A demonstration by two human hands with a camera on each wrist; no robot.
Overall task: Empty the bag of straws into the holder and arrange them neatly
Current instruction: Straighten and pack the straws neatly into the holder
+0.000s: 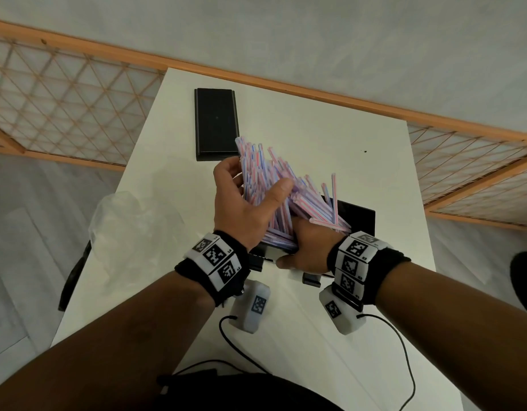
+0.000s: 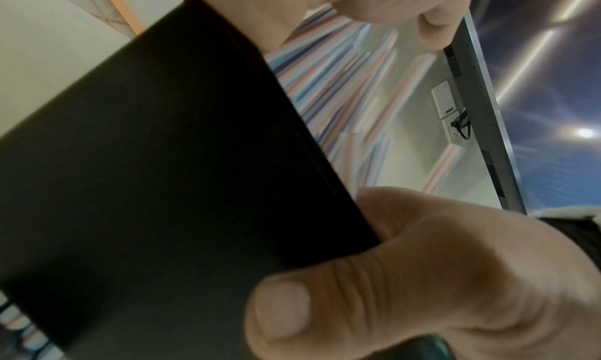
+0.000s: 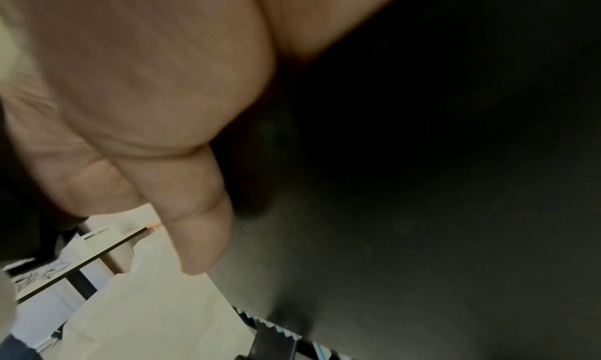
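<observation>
Left hand (image 1: 241,200) is wrapped around the straws (image 1: 286,191), thumb on the near side, fingers round the far side, squeezing the splayed bunch so it stands together. The straws are already in the holder (image 1: 357,216), the black box between my two hands, but they fan out and lean away from me, ends uneven.

Right hand (image 1: 303,250) grips the holder's near wall, thumb along the front edge. My guess is that it's there to brace the box so it doesn't slide or tip while the left rakes the bunch. The right wrist view is mostly dark wall and finger, so I can't say exactly how the far fingers sit.

The bag (image 1: 128,221) is empty-looking clear plastic, lying crumpled on the counter (image 1: 330,143) just left of my left hand. A black lid (image 1: 216,123) lies flat beyond my left hand, well apart from the holder, presumably parked out of the way.

Emptying looks done; tidying is what's left.

Writing: no brand or label readable on holder, bag or straws. Only square coded markers on my wrist bands (image 1: 216,258), no legible text.
</observation>
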